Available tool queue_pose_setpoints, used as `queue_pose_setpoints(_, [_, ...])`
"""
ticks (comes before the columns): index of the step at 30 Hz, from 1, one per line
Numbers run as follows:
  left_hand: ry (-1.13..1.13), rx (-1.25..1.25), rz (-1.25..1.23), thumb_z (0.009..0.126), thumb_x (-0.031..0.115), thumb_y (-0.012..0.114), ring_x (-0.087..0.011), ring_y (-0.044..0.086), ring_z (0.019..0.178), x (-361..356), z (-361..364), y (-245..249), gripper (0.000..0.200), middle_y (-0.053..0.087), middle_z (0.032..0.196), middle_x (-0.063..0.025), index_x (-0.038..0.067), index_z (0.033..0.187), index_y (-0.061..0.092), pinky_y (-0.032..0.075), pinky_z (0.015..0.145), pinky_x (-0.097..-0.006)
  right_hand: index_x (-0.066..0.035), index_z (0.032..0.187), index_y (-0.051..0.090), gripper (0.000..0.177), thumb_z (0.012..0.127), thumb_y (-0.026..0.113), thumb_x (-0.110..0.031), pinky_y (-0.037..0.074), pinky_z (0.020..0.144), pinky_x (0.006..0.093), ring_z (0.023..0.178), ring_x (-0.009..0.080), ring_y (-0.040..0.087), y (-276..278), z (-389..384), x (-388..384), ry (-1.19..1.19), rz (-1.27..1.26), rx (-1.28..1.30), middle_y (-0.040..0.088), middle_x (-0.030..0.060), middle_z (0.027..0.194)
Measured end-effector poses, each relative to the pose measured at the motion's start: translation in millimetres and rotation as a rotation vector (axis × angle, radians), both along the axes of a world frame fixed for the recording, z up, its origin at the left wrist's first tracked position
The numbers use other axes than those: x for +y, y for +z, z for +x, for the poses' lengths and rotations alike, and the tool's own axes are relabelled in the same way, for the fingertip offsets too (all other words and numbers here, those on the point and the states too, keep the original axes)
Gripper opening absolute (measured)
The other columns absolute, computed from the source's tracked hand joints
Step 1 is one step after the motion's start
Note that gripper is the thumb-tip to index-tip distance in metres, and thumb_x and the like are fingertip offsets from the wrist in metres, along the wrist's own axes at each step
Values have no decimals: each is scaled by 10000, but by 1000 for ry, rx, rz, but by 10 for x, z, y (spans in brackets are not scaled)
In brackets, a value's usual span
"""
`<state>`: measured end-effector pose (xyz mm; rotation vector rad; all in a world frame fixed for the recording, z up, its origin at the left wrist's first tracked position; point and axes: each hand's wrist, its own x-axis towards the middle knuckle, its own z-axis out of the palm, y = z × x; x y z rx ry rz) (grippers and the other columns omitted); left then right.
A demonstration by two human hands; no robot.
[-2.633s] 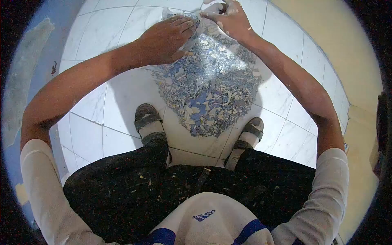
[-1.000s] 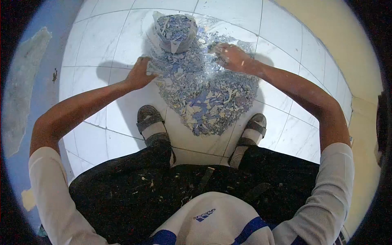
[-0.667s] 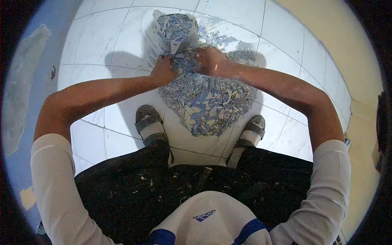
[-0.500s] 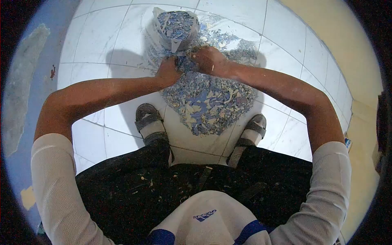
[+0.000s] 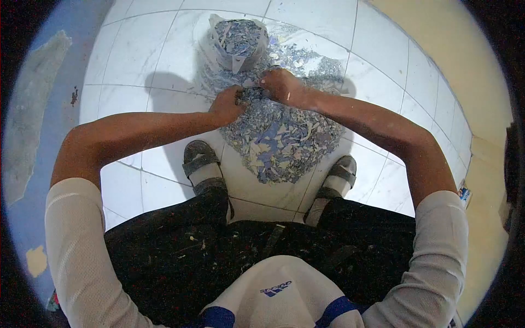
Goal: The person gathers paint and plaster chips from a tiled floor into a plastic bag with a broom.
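A clear plastic bag (image 5: 238,44) filled with blue and pale scraps stands upright on the tiles at the top centre. Just below it, my left hand (image 5: 229,104) is closed at the left of the scrap pile (image 5: 284,139), its fingers curled around something I cannot make out. My right hand (image 5: 280,86) is closed too, a short way to the right, and what is in its fingers is hidden. Between the hands lie loose scraps and what looks like a bit of clear plastic.
My sandalled feet stand on white floor tiles (image 5: 128,82), the left foot (image 5: 203,167) and right foot (image 5: 338,177) flanking the pile. More scraps (image 5: 322,65) are scattered to the right of the bag. A blue wall (image 5: 60,115) is at the left, a yellow one (image 5: 437,49) at the right.
Both hands, the bag and the floor appear slightly lower in the view. The hands remain closed, close together below the bag.
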<state>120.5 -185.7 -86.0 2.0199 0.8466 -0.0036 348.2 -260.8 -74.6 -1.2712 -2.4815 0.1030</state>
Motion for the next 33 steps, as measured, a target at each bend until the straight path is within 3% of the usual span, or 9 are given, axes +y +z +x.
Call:
queue_pose_setpoints(6, [-13,83,-29,828,252,697,-349,613,1049,24,100,252,437,625,1117,-214,7,1170,580,479,906,-442,4,962,652,252,719,683,-54,511,782,440,843,370,614,165,45,70,-177,-450,194,627,195,870])
queue_pose_setpoints(12, [6,-23,97,809,147,632,-345,618,1017,173,103,41,366,630,1099,-205,30,1149,567,481,883,-442,11,967,658,258,726,721,-59,520,706,422,781,364,636,887,-7,93,-243,-530,158,651,195,851])
queue_pose_setpoints(17, [25,15,100,805,103,589,-328,623,984,166,109,89,349,634,1065,-189,32,1146,563,483,865,-438,-56,1027,720,345,714,811,-169,535,646,347,702,225,661,1674,-18,124,-297,-574,350,695,136,838])
queue_pose_setpoints(20, [42,78,25,807,102,585,-308,626,963,143,92,216,335,625,1067,-177,28,1133,561,487,852,-432,-37,971,737,217,778,761,-134,545,641,322,686,198,658,1855,72,367,-91,-417,384,703,134,853])
queue_pose_setpoints(23, [-8,16,85,810,99,582,-272,631,926,145,61,49,308,614,1066,-158,25,1107,557,494,814,-421,-22,1123,662,286,863,684,-138,555,645,320,687,208,659,2056,172,686,145,-155,270,704,132,885])
queue_pose_setpoints(26, [4,50,19,804,103,582,-292,598,967,144,73,106,294,591,1082,-161,22,1085,556,473,846,-426,-25,893,660,195,720,733,-78,528,611,354,646,239,642,2461,-65,761,-256,-350,208,697,142,815])
queue_pose_setpoints(27, [1,28,30,797,111,585,-326,571,1026,150,71,71,304,577,1103,-177,20,1086,558,452,890,-442,-42,820,727,167,697,726,-155,551,670,388,712,329,671,2590,-146,795,-379,-428,74,702,178,867])
queue_pose_setpoints(31, [51,121,-134,778,97,581,-367,545,1057,125,127,297,310,562,1099,-192,18,1077,562,430,920,-464,-1,795,701,171,729,672,-156,556,679,415,757,367,681,2071,-25,997,-215,-28,65,690,223,837])
queue_pose_setpoints(33, [-1,-17,37,800,95,575,-314,585,924,164,60,-40,272,593,1006,-164,30,1064,553,463,837,-440,13,783,696,174,736,642,-146,557,704,426,799,378,681,1914,-56,1100,-244,70,89,685,234,842])
